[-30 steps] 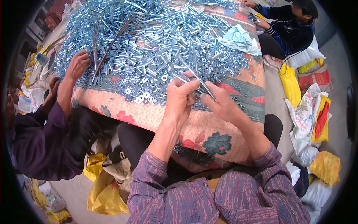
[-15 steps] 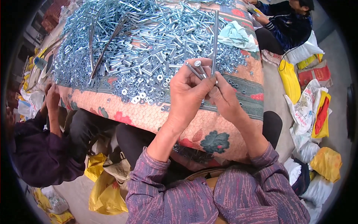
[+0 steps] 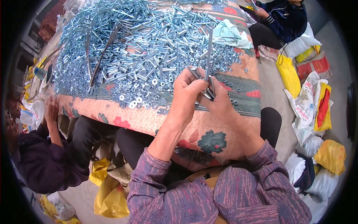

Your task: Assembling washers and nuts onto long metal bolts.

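Over the table's near edge, my left hand (image 3: 185, 95) and my right hand (image 3: 222, 102) are closed and meet at the fingertips. My left fingers and thumb wrap round several short metal bolts (image 3: 194, 72), their ends poking out above the fist. A long thin metal rod (image 3: 209, 48) stands upright from between the two hands; which hand carries it is hard to tell. The right fingers press on the lower ends of dark metal pieces (image 3: 212, 89) beside the left thumb. Just past my hands lie loose metal sleeves (image 3: 167, 69) and washers (image 3: 139, 100).
A flowered cloth (image 3: 149, 121) covers the table, heaped with long bolts (image 3: 108, 28). Two metal rods (image 3: 101, 61) lie on the heap; a pale green cloth (image 3: 227, 33) is at right. A co-worker's hand (image 3: 51, 108) rests at the left edge. Sacks (image 3: 289, 76) line the right floor.
My hands have drawn closer together, and the right fingers now press against the metal pieces. The rod has shifted slightly left and lower. The bolts in my left fist tilt differently.
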The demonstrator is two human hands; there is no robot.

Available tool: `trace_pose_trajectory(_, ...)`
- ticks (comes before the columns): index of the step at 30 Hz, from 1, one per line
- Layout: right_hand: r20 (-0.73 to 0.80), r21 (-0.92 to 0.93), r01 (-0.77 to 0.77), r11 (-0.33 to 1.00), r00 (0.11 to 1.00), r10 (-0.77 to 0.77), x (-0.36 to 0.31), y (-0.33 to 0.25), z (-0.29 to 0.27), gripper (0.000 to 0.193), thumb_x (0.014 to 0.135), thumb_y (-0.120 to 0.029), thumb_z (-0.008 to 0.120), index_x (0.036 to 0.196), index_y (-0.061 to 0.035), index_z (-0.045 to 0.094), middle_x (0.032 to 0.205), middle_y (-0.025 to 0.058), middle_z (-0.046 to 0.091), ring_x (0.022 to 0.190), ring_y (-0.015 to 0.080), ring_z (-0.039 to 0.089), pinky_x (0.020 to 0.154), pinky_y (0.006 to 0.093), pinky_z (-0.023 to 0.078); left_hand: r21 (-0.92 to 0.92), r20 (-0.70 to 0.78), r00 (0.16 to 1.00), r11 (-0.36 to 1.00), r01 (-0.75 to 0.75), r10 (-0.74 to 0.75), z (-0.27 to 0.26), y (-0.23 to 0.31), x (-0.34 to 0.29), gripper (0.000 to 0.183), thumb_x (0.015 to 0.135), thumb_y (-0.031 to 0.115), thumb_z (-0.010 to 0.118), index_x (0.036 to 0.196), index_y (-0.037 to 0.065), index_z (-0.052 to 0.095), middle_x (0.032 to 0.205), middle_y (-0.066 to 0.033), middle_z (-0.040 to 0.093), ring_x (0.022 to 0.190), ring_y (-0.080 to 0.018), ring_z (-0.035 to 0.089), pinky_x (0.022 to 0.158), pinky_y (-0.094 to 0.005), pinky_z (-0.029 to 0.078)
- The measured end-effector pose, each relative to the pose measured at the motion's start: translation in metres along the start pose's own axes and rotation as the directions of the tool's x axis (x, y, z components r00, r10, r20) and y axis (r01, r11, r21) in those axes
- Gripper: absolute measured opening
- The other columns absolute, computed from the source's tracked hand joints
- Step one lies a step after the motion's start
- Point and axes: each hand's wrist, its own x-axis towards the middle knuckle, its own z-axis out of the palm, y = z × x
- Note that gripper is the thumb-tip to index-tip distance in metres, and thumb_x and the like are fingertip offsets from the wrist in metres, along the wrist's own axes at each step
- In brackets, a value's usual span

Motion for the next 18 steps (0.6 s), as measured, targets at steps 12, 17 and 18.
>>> trace_pose_trajectory(12,0.02,-0.085,0.087,0.993,0.996,-0.086,-0.004,0.0,-0.012,0.035,0.088,-0.021,0.064,0.11,0.0018,0.049,0.076,0.0134,0.056,0.066,0.0266,0.06,0.058,0.0356,0.044,0.162,0.009,0.988,0.975,-0.152,0.152,0.005,0.011,-0.008,0.011,0.085,0.002,0.058,0.095,0.003,0.063,0.081,0.0024,0.059,0.065,-0.0022,0.046,0.059,-0.0185,0.035)
trace_pose_trajectory(17,0.048,-0.052,-0.015,0.999,0.999,0.018,-0.001,-0.008,-0.012,0.028,0.085,-0.014,0.061,0.105,0.0008,0.048,0.075,0.0122,0.055,0.068,0.0211,0.058,0.06,0.034,0.044,0.17,0.039,0.982,0.967,-0.191,0.187,0.0,0.011,-0.007,0.013,0.085,0.006,0.059,0.096,0.002,0.064,0.079,0.0015,0.062,0.069,-0.0025,0.052,0.062,-0.0179,0.04)
trace_pose_trajectory(18,0.064,-0.049,-0.055,0.997,0.996,0.058,-0.001,-0.006,-0.012,0.026,0.083,-0.011,0.059,0.103,0.0003,0.048,0.074,0.0114,0.055,0.069,0.0193,0.057,0.061,0.0336,0.044,0.173,0.045,0.98,0.964,-0.201,0.196,0.0,0.011,-0.007,0.014,0.086,0.005,0.059,0.098,0.002,0.064,0.081,0.0009,0.063,0.07,-0.0028,0.053,0.063,-0.0182,0.042)
